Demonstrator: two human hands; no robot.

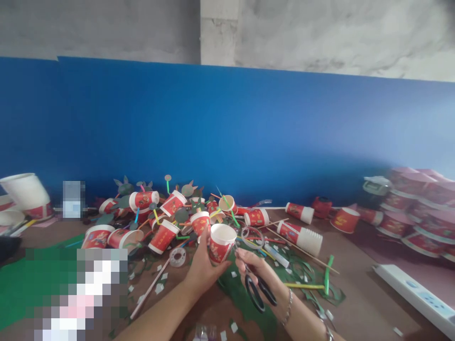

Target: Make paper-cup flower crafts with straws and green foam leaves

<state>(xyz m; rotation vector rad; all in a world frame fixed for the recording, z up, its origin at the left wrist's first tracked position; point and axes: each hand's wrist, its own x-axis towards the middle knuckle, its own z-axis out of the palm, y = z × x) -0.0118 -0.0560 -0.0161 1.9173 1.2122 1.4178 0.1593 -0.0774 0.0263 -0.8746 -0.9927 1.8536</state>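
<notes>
My left hand [201, 263] is closed around a red and white paper cup [221, 242], its white rim tilted up toward me. In my right hand [261, 270] is a pair of scissors [254, 293] with black handles. Their loops hang below the palm, and the blade end reaches close to the cup's right side; I cannot tell whether it touches. A second red paper cup [200, 222] lies just behind the held one. A roll of clear tape [177, 257] rests left of my left hand.
Red paper cups with coloured straws and paper cut-outs [190, 189] heap up behind my hands. A nested cup stack [305, 239] lies to the right, near a white power strip [417, 293]. Green paper scraps [245, 303] litter the brown tabletop. A blue panel [227, 128] stands behind.
</notes>
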